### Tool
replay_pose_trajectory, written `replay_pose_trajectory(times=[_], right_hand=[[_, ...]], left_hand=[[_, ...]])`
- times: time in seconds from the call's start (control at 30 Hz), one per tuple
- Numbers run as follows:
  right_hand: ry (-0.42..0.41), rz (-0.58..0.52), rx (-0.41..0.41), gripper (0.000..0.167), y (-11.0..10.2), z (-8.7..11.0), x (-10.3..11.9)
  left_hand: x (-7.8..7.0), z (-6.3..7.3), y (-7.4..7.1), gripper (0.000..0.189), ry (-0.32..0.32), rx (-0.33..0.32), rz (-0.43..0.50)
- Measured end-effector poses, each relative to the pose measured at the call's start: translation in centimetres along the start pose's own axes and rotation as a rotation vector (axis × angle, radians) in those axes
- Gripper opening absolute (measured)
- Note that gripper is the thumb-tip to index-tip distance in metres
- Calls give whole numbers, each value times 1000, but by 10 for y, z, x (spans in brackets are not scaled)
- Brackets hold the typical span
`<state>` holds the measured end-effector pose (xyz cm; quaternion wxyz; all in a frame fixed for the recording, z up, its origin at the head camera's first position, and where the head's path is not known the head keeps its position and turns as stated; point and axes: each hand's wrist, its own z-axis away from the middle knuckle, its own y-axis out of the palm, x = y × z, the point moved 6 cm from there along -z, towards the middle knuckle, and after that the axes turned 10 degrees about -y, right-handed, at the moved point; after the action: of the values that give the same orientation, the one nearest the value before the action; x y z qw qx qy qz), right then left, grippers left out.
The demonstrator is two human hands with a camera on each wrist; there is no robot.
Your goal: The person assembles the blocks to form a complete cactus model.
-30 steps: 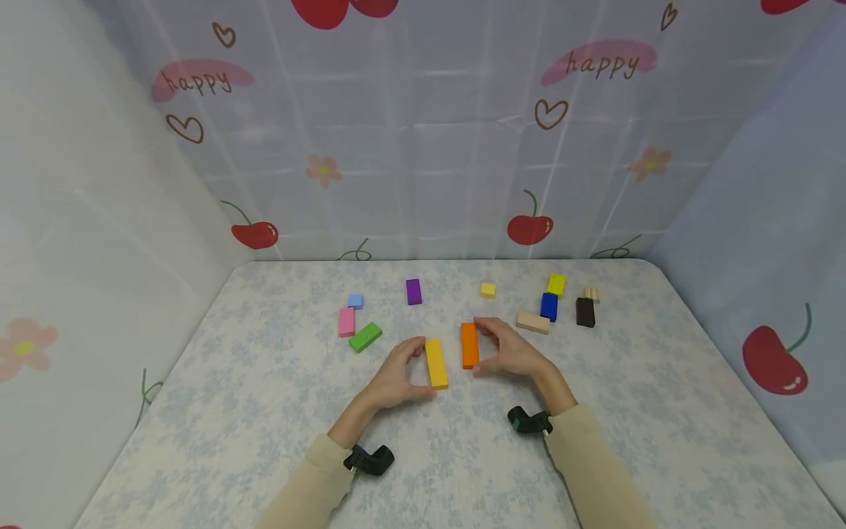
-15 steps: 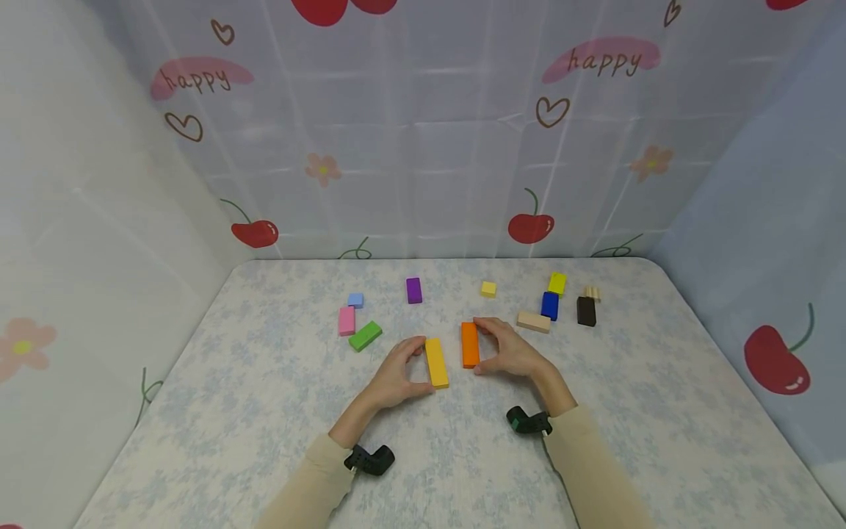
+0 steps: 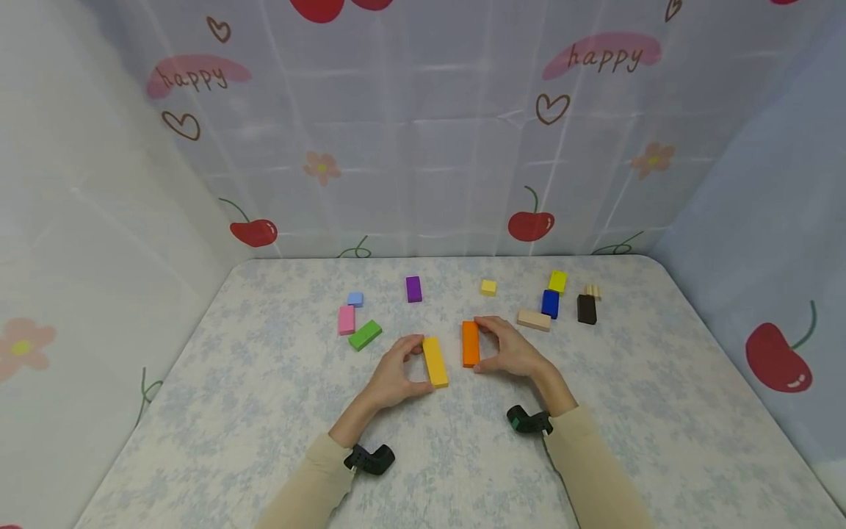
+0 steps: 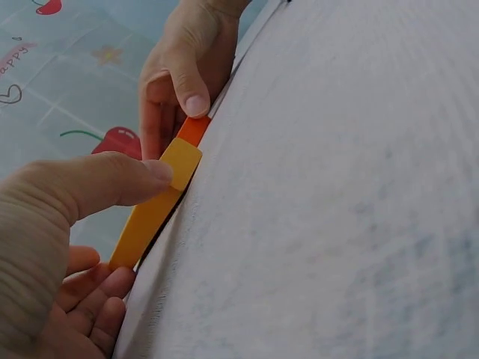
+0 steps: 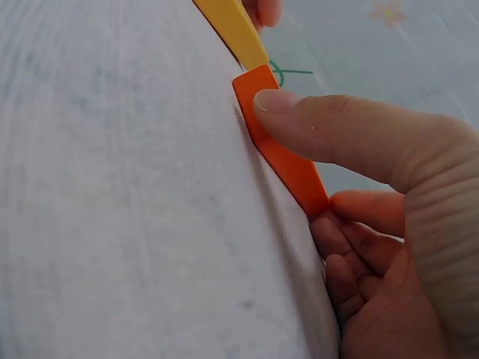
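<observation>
My left hand [image 3: 390, 378] holds a yellow-orange block [image 3: 435, 362] by its two ends, thumb at the near end and fingers at the far end. In the left wrist view the thumb presses on the yellow block's [image 4: 153, 206] near end. My right hand [image 3: 515, 351] grips an orange block [image 3: 471, 344] the same way, as the right wrist view of the orange block [image 5: 281, 149] also shows. Both blocks lie lengthwise away from me on the table, side by side with a narrow gap between them.
At left lie pink [image 3: 346, 320], green [image 3: 366, 335] and light blue [image 3: 355, 299] blocks. Purple [image 3: 413, 289] and pale yellow [image 3: 488, 287] ones sit farther back. Beige [image 3: 534, 319], dark blue [image 3: 550, 303], bright yellow [image 3: 558, 282] and black [image 3: 586, 308] blocks are at right, near small beige pieces [image 3: 593, 292].
The far end of the yellow block has shifted very slightly left with my left hand. My right hand and the orange block stay nearly still.
</observation>
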<state>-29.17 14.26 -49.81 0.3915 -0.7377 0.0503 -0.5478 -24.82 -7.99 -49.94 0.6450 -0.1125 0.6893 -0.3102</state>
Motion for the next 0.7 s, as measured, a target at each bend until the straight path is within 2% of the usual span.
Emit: replay_pose_trajectory(times=[0.37,0.7], right_hand=[[26,28,-26,89,-2,-4,2],[59,18,-14,91,-4,-5,3]], left_hand=[[-2,6,-2,86,-24,-6,46],[-12,22,5,87,-37,72,33]])
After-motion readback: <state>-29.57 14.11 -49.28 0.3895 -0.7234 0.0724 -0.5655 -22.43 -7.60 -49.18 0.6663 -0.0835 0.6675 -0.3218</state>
